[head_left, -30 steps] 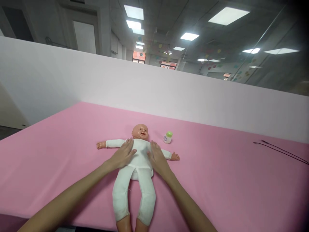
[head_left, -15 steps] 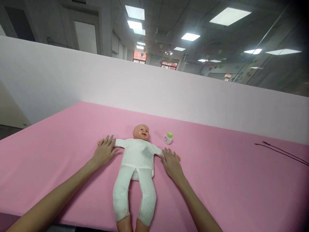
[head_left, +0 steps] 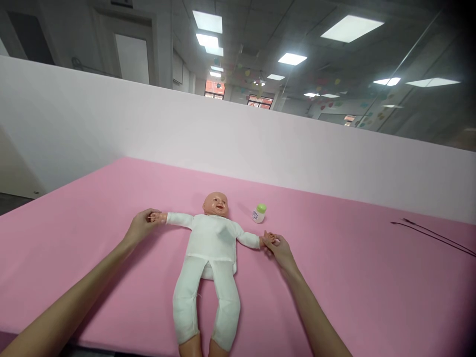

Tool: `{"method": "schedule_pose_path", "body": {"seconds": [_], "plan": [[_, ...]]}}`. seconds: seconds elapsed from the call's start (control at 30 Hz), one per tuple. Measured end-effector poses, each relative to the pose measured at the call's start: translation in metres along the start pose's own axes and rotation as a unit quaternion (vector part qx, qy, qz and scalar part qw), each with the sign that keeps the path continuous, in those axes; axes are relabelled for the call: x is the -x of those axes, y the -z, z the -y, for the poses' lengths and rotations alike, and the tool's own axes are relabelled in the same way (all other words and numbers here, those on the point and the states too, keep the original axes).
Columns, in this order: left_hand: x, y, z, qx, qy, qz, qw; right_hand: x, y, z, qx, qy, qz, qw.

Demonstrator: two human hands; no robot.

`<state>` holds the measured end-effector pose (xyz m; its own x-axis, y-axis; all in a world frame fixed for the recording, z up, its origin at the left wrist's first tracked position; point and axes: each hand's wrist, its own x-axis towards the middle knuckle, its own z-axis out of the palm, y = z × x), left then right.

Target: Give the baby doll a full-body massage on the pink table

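A baby doll [head_left: 212,238] lies on its back on the pink padded surface, in a white cloth suit with bare plastic head, hands and feet. My left hand [head_left: 142,226] grips the doll's outstretched hand at the left, its fingers closed around the small plastic palm. On the other side, my right hand [head_left: 279,249] pinches the doll's other hand [head_left: 268,239]. A small white bottle with a green cap [head_left: 260,213] stands upright just beyond that arm, apart from my hand and the doll.
The pink surface [head_left: 345,292] spreads wide on both sides of the doll. Thin black cables [head_left: 433,237] lie towards its right edge. A white wall [head_left: 238,144] rises along the back, and an office with ceiling lights lies beyond.
My hands have slid outward from the doll's chest along its arms and have closed on its two hands. The doll and the bottle stay in place.
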<state>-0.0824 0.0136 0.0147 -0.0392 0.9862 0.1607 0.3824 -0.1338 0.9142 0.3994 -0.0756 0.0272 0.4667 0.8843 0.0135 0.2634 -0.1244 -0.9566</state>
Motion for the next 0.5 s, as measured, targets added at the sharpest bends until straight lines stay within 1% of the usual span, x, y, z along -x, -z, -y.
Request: {"method": "schedule_pose_path", "body": {"seconds": [0.07,0.13,0.17,0.2,0.23,0.27,0.3,0.33,0.37,0.4,0.43,0.5], "plan": [[0.001,-0.009,-0.014,0.108,0.025,-0.038,0.993,0.004,-0.008,0.011,-0.091,0.001,-0.004,0.996],[0.007,-0.017,-0.028,0.144,0.009,-0.059,0.988,0.010,-0.012,0.023,-0.106,0.034,-0.005,0.994],[0.011,-0.020,-0.035,0.135,-0.019,-0.055,0.989,0.015,-0.014,0.028,-0.092,0.064,0.005,0.994],[0.016,-0.022,-0.039,0.111,-0.063,-0.036,0.991,0.021,-0.014,0.032,-0.066,0.102,0.032,0.992],[0.021,-0.024,-0.043,0.073,-0.122,-0.003,0.990,0.027,-0.014,0.035,-0.029,0.146,0.077,0.986],[0.028,-0.026,-0.044,0.026,-0.191,0.039,0.980,0.034,-0.013,0.036,0.016,0.192,0.135,0.972],[0.034,-0.028,-0.043,-0.024,-0.263,0.086,0.961,0.041,-0.013,0.036,0.063,0.233,0.194,0.951],[0.040,-0.030,-0.040,-0.072,-0.328,0.128,0.933,0.047,-0.013,0.033,0.108,0.268,0.246,0.925],[0.045,-0.031,-0.036,-0.113,-0.383,0.160,0.903,0.052,-0.013,0.028,0.147,0.293,0.282,0.902],[0.050,-0.033,-0.031,-0.147,-0.426,0.178,0.875,0.057,-0.013,0.023,0.176,0.308,0.300,0.885],[0.054,-0.034,-0.026,-0.172,-0.459,0.183,0.852,0.061,-0.013,0.017,0.193,0.318,0.303,0.877],[0.059,-0.036,-0.016,-0.197,-0.503,0.183,0.822,0.065,-0.014,0.006,0.199,0.322,0.300,0.875]]}}
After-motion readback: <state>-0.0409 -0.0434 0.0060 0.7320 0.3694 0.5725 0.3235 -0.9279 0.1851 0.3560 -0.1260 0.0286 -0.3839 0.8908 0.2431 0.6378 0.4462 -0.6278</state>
